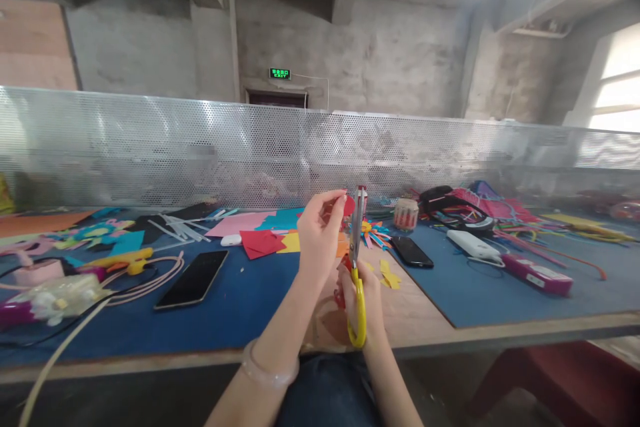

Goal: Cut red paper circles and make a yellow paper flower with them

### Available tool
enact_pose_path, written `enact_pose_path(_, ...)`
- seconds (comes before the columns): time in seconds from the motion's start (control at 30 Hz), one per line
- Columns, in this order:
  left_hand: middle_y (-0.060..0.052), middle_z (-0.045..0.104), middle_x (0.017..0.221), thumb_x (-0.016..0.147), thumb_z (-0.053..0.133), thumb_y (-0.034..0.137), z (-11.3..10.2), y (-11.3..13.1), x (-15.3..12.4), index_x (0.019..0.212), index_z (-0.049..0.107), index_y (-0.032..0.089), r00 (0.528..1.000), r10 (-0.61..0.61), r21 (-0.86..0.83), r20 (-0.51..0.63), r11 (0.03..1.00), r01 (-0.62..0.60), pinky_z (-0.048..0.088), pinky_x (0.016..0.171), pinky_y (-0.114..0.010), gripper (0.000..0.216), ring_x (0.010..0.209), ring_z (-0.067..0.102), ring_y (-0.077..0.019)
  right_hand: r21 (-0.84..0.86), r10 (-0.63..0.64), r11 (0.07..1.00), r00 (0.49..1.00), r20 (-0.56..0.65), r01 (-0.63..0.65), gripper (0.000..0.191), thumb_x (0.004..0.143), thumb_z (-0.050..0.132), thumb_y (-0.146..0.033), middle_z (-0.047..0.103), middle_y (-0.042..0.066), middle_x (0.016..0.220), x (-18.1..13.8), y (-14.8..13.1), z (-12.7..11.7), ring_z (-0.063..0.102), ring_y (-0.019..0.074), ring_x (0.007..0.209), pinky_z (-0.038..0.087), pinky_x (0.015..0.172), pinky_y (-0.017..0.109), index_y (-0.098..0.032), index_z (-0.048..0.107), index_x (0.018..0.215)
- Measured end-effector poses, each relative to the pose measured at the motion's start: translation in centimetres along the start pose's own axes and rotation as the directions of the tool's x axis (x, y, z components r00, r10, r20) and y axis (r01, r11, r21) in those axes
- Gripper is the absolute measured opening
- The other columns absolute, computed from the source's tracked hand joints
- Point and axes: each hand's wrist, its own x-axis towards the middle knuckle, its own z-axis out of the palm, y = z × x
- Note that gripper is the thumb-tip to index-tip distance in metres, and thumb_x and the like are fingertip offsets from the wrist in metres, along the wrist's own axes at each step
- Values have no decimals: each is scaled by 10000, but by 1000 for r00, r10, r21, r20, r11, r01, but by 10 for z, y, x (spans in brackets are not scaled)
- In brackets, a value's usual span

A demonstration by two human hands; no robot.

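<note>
My left hand (pixel 323 227) pinches a small red paper piece (pixel 349 205) between thumb and fingers, raised above the table. Right beside it, my right hand (pixel 364 297) grips a pair of scissors (pixel 358 307) with yellow handles, blades pointing up. The blades stand close to the red piece; whether they touch it I cannot tell. Some red material (pixel 340 297) shows by the fingers of my right hand, partly hidden. Yellow paper scraps (pixel 389 275) lie on the table to the right of the scissors. Red paper sheets (pixel 260 243) lie left of my left hand.
A phone (pixel 193 279) lies at left, near a yellow glue gun (pixel 123 260) and cables. Another phone (pixel 411 251), a can (pixel 405 213) and a white power bank (pixel 475 245) sit at right. A perforated metal screen (pixel 200 153) closes the table's back.
</note>
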Motion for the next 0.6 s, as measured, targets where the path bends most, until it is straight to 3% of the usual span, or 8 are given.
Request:
enact_pose_path(0.13, -21, 640, 885, 854, 552, 220, 7, 3, -7, 935, 651, 234, 984, 171, 134, -51, 977, -163, 498, 697, -243, 129, 795, 599, -113, -64, -36, 997, 999, 14, 37, 283, 854, 476, -407, 408, -54, 508, 0, -1, -1, 411, 92, 441, 324, 426, 194, -187, 447, 679)
enact_pose_path(0.23, -22, 626, 895, 857, 547, 218, 6, 6, -9, 975, 644, 238, 974, 218, 179, -67, 963, -203, 501, 660, -248, 154, 765, 595, -113, -74, -67, 995, 997, 30, 69, 274, 858, 474, -399, 407, -53, 512, 0, -3, -3, 409, 94, 452, 310, 428, 197, -183, 457, 690)
enact_pose_path(0.43, -43, 624, 1027, 860, 539, 250, 4, 13, -15, 1094, 594, 255, 996, 65, 113, -61, 992, -58, 514, 743, -285, 240, 827, 606, -136, -56, -50, 997, 997, 63, 54, 272, 858, 469, -375, 396, -56, 505, -3, -7, -5, 409, 92, 444, 315, 434, 199, -188, 419, 667)
enact_pose_path(0.6, -40, 634, 929, 808, 611, 272, 6, 14, -16, 978, 591, 216, 987, -90, 17, -133, 996, 93, 501, 777, -292, 180, 862, 609, -148, -12, -10, 1000, 998, 61, 11, 257, 846, 469, -344, 363, -65, 485, -4, -9, -4, 399, 88, 410, 316, 417, 198, -192, 413, 647)
